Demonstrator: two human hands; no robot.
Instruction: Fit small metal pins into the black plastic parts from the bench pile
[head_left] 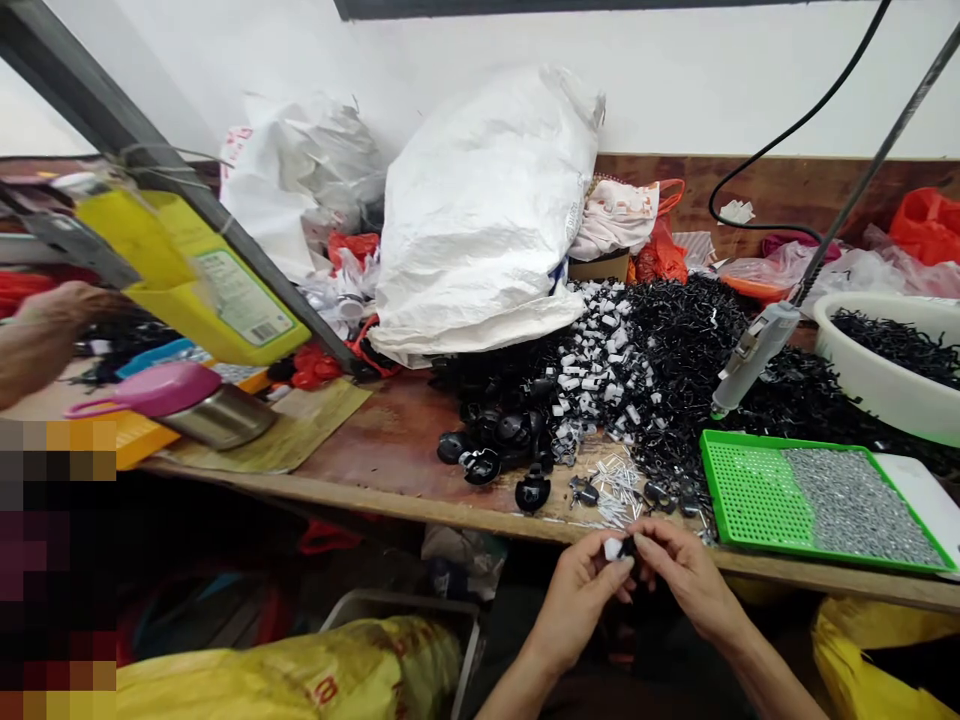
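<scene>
My left hand [577, 600] and my right hand [686, 580] meet just below the front edge of the wooden workbench [420, 497]. Together they pinch a small white-and-black plastic part [615, 548], and the fingers hide most of it. Nearest the hands on the bench lie loose silver metal pins [619, 490]. Behind them are rounded black plastic parts [487, 442], a heap of white-and-black clips [600, 350] and a large mound of black wire-like pieces [675, 340].
A green perforated tray [750, 490] of silver pins stands at the bench's right front, beside a white basin [877, 380] of black pieces. A co-worker's hand [60, 320] reaches in at left. A white sack [480, 220] sits behind, and a yellow bag [300, 670] lies below.
</scene>
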